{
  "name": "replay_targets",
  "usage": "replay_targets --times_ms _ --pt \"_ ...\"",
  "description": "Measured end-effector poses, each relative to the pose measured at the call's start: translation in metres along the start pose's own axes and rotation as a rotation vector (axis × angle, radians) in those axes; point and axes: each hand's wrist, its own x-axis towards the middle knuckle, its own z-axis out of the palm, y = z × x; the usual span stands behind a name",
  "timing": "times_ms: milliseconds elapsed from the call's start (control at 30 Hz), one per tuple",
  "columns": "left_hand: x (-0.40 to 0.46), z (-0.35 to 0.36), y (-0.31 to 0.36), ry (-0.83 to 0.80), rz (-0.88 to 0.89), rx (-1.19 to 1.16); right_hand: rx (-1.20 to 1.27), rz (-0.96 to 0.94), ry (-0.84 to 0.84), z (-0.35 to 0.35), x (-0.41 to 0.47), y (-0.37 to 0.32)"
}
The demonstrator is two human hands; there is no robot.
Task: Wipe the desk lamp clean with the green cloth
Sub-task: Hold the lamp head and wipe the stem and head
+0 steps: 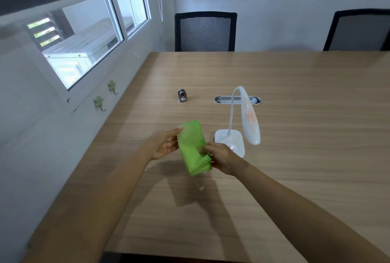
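A folded green cloth (193,146) is held above the wooden table, between both hands. My left hand (162,144) touches its left edge with the fingers spread, thumb at the upper corner. My right hand (221,158) pinches the cloth's lower right part. Just right of the cloth stands the white desk lamp (250,119): a square base (231,138), a thin bent neck, and a long head hanging down with orange-pink smudges on it. My right hand partly hides the front of the base.
The wooden table (295,178) fills the view. A small metal object (182,96) and a grey cable slot (237,100) lie behind the lamp. Two black mesh chairs (204,31) stand at the far edge. The wall with a window and hooks is on the left.
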Motion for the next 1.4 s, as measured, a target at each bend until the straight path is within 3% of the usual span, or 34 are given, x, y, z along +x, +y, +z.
replay_targets --times_ms 267,467,633,767,867,1033,1200,1400 --pt "0.007 0.041 -0.006 -0.081 -0.040 0.109 -0.010 0.083 -0.083 -0.029 -0.026 -0.003" --pt "0.017 0.077 -0.001 -0.085 -0.062 0.289 -0.102 0.021 -0.013 -0.069 -0.054 -0.003" --pt "0.015 0.106 0.057 -0.039 0.189 0.405 -0.466 -0.051 0.317 -0.128 -0.098 -0.031" --pt "0.007 0.139 0.098 -0.156 0.357 0.561 -0.654 -0.277 0.640 -0.155 -0.118 -0.072" --pt "0.006 0.159 0.108 -0.211 0.421 0.725 -0.819 -0.517 0.743 -0.144 -0.131 -0.096" --pt "0.014 0.166 0.103 -0.255 0.388 0.766 -1.107 -0.976 0.642 -0.118 -0.125 -0.108" --pt "0.011 0.169 0.098 -0.302 0.340 0.570 -1.299 -0.984 0.481 -0.101 -0.106 -0.108" --pt "0.020 0.165 0.093 -0.264 0.423 0.678 -1.349 -1.013 0.365 -0.104 -0.120 -0.088"
